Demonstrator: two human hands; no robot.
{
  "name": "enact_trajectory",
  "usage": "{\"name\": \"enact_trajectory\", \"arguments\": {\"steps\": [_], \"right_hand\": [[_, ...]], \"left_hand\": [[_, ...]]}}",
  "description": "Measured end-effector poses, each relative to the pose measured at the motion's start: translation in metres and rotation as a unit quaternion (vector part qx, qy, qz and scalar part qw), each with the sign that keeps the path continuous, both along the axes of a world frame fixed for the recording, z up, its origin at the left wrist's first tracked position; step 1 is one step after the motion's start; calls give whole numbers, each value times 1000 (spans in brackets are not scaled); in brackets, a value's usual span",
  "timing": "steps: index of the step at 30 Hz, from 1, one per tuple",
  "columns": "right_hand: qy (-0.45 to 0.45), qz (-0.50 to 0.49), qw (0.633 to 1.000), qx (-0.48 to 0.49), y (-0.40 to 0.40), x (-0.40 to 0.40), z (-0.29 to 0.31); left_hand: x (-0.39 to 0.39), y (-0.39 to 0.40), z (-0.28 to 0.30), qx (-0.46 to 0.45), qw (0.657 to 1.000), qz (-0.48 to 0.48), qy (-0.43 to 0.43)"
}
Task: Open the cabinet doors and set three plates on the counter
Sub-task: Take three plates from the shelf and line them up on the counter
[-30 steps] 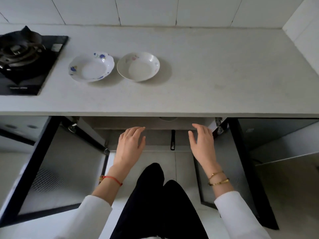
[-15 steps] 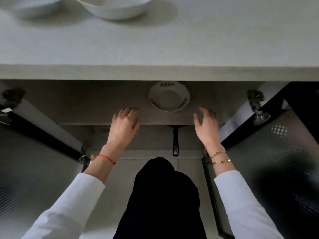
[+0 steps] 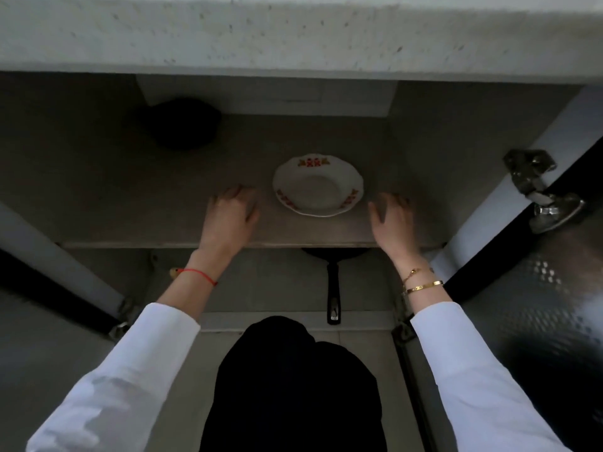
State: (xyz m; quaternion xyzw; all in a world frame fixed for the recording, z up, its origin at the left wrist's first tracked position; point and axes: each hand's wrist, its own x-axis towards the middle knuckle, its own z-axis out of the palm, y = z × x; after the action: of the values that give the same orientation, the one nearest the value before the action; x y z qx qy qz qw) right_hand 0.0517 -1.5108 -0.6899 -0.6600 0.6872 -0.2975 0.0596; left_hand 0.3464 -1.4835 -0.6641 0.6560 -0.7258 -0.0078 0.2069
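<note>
A white plate [image 3: 318, 190] with a red and yellow pattern on its scalloped rim lies on the upper shelf [image 3: 137, 203] inside the open cabinet. My left hand [image 3: 230, 215] is over the shelf just left of the plate, fingers apart, holding nothing. My right hand [image 3: 391, 220] is just right of the plate, also with spread fingers and nothing in it. Neither hand touches the plate. The counter's front edge [image 3: 300, 37] fills the top of the view; its top surface is hidden.
A dark round object [image 3: 182, 123] sits at the back left of the shelf. A black pan with a long handle [image 3: 333, 288] lies below the shelf. Both cabinet doors stand open, the left door [image 3: 49, 282] and the right door [image 3: 535, 288]; a metal hinge [image 3: 538, 190] juts out at the right.
The view has dropped below the counter, so the two plates on it are out of sight. Both hands have reached forward onto the shelf, to either side of the plate.
</note>
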Motion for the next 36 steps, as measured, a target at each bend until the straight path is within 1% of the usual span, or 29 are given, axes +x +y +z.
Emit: {"name": "enact_trajectory", "arguments": {"steps": [3,6,10,14,18,21,27,32,36], "right_hand": [[31,-1,1000,5,-21,0,-2],[47,6,999,18,-36,1,-7],[25,9,999,45,-52,5,-9],[6,5,998,60,-63,9,-12],[-6,2,995,96,-71,14,-14],[-4,0,994,108,-72,18,-16],[-14,-11,993,113,-72,21,-12],[-39,-10,993,111,-65,22,-12],[-42,-11,995,95,-47,22,-15]], "left_hand": [[-1,-25,-1,26,999,10,-27],[-3,-48,-4,39,999,9,-12],[-8,-71,-9,67,997,16,-16],[-14,-83,-14,67,998,18,-13],[-21,-89,-17,59,998,21,7],[-23,-91,-21,79,996,32,11],[-24,-93,-23,113,990,27,76],[-27,-84,-23,117,981,55,143],[-25,-66,-28,108,980,56,157]]}}
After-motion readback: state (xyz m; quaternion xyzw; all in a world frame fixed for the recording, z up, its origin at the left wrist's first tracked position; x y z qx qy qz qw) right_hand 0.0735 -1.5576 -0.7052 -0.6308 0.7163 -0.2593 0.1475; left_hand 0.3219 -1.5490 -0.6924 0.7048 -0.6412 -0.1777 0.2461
